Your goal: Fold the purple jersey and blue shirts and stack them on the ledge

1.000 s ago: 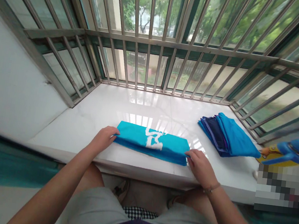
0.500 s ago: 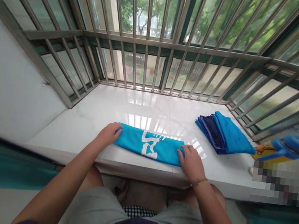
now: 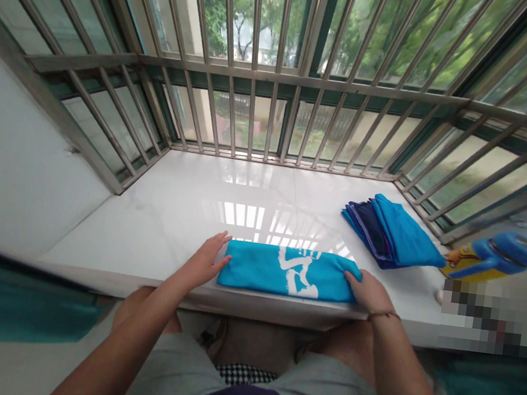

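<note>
A folded bright-blue cloth (image 3: pixel 255 267) with a white printed mark lies as a long strip along the front edge of the white sill. My right hand (image 3: pixel 370 292) pinches its right end, thumb on top and the other fingers hidden underneath; that corner is slightly bent up. At the left end, my left hand (image 3: pixel 208 260) has its fingers stretched and apart, with the thumb tip close to the cloth's edge. Whether the thumb touches the cloth I cannot tell. To the right, a pile of folded blue and navy cloths (image 3: pixel 393 233) rests on the sill.
A blue and yellow bottle or flask (image 3: pixel 496 257) stands right of the pile, near a pixelated patch. Metal window bars (image 3: pixel 273 115) line the back and sides of the white sill (image 3: pixel 156 210). Teal curtains (image 3: pixel 14 305) hang at both lower sides.
The blue cloth has slid right and turned nearly parallel to the front edge. My right hand has shifted right and now pinches its end; my left hand has opened and moved right.
</note>
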`<state>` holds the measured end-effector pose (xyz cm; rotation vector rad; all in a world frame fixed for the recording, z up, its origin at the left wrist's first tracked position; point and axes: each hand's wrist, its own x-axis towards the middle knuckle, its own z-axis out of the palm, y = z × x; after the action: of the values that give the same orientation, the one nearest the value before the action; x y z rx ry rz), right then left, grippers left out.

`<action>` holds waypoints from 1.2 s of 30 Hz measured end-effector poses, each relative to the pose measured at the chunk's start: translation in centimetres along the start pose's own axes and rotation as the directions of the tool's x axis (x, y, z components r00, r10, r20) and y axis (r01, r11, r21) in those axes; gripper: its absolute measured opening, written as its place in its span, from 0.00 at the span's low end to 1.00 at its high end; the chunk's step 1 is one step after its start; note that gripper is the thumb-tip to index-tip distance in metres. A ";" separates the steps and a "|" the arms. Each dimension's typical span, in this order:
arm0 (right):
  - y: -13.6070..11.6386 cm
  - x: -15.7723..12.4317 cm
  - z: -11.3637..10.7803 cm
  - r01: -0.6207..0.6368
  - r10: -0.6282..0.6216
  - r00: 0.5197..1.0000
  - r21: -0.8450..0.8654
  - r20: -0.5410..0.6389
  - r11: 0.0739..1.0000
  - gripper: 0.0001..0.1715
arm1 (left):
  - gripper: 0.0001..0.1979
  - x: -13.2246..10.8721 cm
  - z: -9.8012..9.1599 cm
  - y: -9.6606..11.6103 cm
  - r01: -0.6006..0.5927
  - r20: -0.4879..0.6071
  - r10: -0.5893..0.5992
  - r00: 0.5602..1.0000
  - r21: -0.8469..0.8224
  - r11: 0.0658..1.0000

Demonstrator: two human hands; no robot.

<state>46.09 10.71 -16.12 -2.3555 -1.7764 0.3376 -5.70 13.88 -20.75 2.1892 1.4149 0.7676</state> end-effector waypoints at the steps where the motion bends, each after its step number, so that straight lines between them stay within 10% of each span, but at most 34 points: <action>1: 1.0 0.4 -1.1 -0.029 0.029 0.999 -0.002 -0.027 1.000 0.16 | 0.29 -0.3 -0.1 0.2 0.027 -0.015 -0.028 0.999 -0.048 0.998; 5: 0.8 0.1 -5.4 -0.125 0.121 0.983 -0.017 -0.138 0.992 0.18 | 0.25 -0.7 -0.3 0.0 0.183 -0.057 -0.199 0.978 -0.210 0.960; 10: -9.5 -3.3 -6.9 0.050 -0.063 0.964 -0.056 -0.259 0.997 0.19 | 0.19 -0.5 0.2 0.1 0.185 -0.089 -0.207 0.974 -0.205 0.961; 17: -24.5 -10.7 4.1 0.515 -0.518 0.855 -0.084 -0.019 0.853 0.25 | 0.16 -0.6 0.4 1.0 0.078 -0.099 -0.088 0.991 -0.095 0.992; 25: -22.6 -13.2 11.1 0.644 -0.643 0.763 -0.007 -0.070 0.765 0.61 | 0.11 -0.4 0.4 1.0 0.016 -0.108 -0.026 0.994 -0.087 0.996; 32: -21.0 -12.3 11.7 0.756 -0.751 0.654 0.079 -0.087 0.650 0.14 | 0.15 -0.3 0.5 0.9 0.044 -0.127 -0.057 0.990 -0.104 0.994; 36: -21.0 -12.7 8.5 0.696 -0.681 0.710 0.324 -0.179 0.641 0.13 | 0.15 -0.4 0.6 0.9 0.055 -0.137 -0.071 0.988 -0.115 0.992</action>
<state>21.02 4.31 -17.67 -1.2741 -2.1897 0.4436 -4.85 13.08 -20.71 2.0309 1.4641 0.9703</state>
